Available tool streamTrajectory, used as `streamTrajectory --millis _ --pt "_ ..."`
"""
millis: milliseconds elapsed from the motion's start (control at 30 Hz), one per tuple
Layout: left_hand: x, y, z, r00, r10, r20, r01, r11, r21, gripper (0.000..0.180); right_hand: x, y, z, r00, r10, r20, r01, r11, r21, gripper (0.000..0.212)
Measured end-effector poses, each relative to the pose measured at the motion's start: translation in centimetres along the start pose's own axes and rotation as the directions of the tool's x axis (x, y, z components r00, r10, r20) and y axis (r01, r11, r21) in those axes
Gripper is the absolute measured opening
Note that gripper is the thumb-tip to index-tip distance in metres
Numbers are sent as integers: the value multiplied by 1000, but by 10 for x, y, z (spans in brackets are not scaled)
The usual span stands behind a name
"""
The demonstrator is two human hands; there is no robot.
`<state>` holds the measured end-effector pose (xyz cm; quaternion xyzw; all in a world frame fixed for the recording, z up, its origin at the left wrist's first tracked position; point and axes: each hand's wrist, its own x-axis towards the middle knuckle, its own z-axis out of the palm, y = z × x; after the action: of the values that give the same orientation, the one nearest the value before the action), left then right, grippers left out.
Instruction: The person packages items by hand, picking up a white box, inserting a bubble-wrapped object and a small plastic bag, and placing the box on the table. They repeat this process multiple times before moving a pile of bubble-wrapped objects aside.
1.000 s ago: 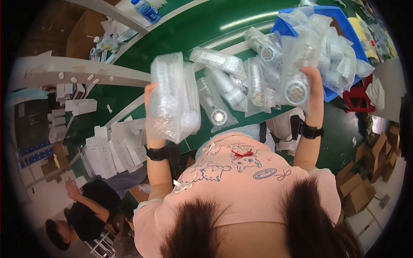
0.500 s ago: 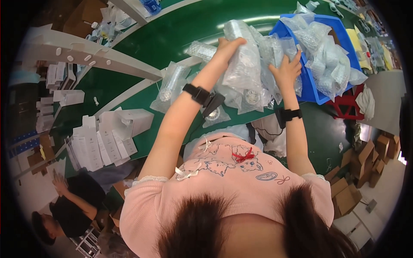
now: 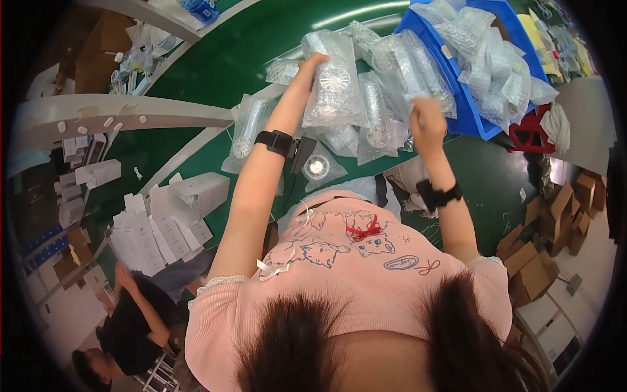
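My left hand grips the left edge of a clear bubble-wrap bag; a round, spoked silvery part shows through the plastic, and most of my fingers are behind the bag. My right hand hovers in front of more wrapped items, apart from them; motion smears its fingers. Another bubble-wrap bag with a round-ended item lies between the two hands. Close to my body sits a small bag with a round disc inside. One more wrapped item rests left of my left forearm.
A blue bin heaped with bubble-wrapped items stands at the right of the green table. White boxes are stacked at left, beneath a metal frame. Cardboard boxes lie at lower right. A co-worker is at lower left.
The bag in my left hand has turned so its round part faces up, and has moved slightly left. My right hand has left the bin's edge, its fingers no longer spread.
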<state>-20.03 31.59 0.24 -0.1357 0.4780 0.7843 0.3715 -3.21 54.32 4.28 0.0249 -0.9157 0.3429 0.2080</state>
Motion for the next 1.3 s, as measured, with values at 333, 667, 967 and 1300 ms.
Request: streamTrajectory --millis 333,667,967,1300 --pt "-8 -28 65 889 324 -323 47 637 769 85 -80 35 36 964 34 264 90 893 -442 39" --pt "-53 -36 76 833 543 -105 -177 442 880 63 -75 21 22 873 281 399 -93 898 -431 18" --pt "-296 -21 -102 -113 991 67 -150 -83 985 39 -20 -93 -9 888 414 201 -444 885 139 18" --pt "-352 -35 -216 299 899 -321 -46 350 936 21 7 -303 180 910 -42 412 -383 298 875 41"
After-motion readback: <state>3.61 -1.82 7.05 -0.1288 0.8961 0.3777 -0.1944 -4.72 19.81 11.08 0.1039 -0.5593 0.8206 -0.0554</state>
